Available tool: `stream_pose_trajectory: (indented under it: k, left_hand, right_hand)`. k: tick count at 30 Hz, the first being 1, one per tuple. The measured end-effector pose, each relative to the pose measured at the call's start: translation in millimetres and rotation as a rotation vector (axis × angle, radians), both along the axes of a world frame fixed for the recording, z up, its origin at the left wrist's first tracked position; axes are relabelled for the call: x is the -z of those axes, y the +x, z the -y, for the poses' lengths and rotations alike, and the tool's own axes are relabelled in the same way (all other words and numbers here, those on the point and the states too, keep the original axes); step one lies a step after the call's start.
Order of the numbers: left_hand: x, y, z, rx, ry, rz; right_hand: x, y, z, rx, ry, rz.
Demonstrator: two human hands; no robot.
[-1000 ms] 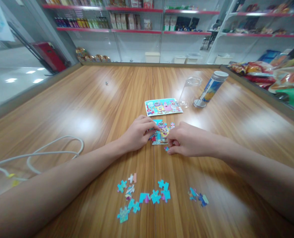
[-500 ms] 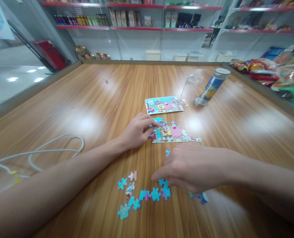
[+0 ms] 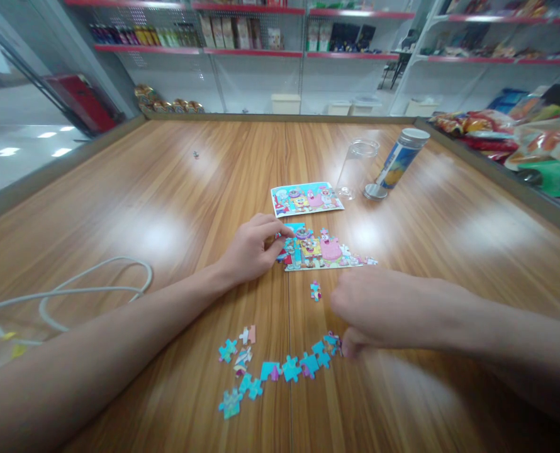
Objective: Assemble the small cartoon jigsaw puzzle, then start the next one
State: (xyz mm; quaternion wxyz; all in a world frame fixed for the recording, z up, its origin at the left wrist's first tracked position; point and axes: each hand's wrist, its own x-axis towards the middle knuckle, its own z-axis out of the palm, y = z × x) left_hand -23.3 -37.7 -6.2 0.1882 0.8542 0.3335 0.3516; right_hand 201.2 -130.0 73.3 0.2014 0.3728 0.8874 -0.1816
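A partly built cartoon jigsaw (image 3: 324, 251) lies on the wooden table (image 3: 167, 207). My left hand (image 3: 252, 250) rests at its left edge, fingers curled and pressing on the pieces there. My right hand (image 3: 379, 307) hovers low over the near table, fingers curled down onto a loose piece (image 3: 333, 341) at the right end of a scatter of several loose turquoise pieces (image 3: 270, 368). One single piece (image 3: 314, 290) lies between the jigsaw and that scatter. The printed reference picture (image 3: 306, 198) lies just beyond the jigsaw.
A clear plastic tube (image 3: 358, 167) and a blue-labelled tube with a white cap (image 3: 397, 165) lie behind the picture at the right. A white cable (image 3: 86, 290) loops at the left. Snack packets (image 3: 511, 135) line the right edge. Shop shelves stand behind.
My right hand left the jigsaw, came back toward me to the loose pieces and shifted right, closing its fingers on one. Some loose pieces got pushed. My left hand stayed put.
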Motion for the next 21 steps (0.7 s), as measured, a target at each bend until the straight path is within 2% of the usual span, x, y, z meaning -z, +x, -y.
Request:
stream_pose_trajectory:
  k: [2,4,7,9,10,12,16,18,21]
  left_hand:
    - [0.7,-0.8,-1.9,-0.030,-0.082,0.067]
    - [2.5,-2.3,-5.9,-0.101,-0.192,0.183]
    - [6.1,-4.9,-13.2,-0.214,-0.298,0.372]
    - [8.0,-5.8,-16.5,-0.243,-0.322,0.433]
    - [8.6,-5.9,-17.4,-0.247,-0.330,0.444]
    - [9.4,-5.8,-18.1,-0.250,-0.343,0.450]
    - [10.1,-5.3,-17.6,-0.251,-0.346,0.484]
    - [10.6,-5.6,-17.6,-0.250,-0.350,0.491]
    - [11.4,-6.1,-17.9,-0.252,-0.352,0.485]
  right_hand:
    - [1.7,-0.3,4.6,-0.033,0.091,-0.091]
    - [1.3,-6.2,15.7,-0.144,0.182,-0.220]
    - [4.6,-26.2,35.7,-0.392,0.309,-0.470]
    - [14.4,-41.4,44.3,-0.598,0.401,-0.609]
    - [22.0,-47.8,46.6,-0.654,0.441,-0.617]
    - [40.2,-56.9,47.9,-0.630,0.474,-0.631]
    - [68.7,-62.3,43.5,-0.477,0.385,-0.613]
    - [67.9,-60.6,38.3,-0.440,0.355,-0.629]
    - [41.0,-51.6,25.5,-0.421,0.325,-0.649]
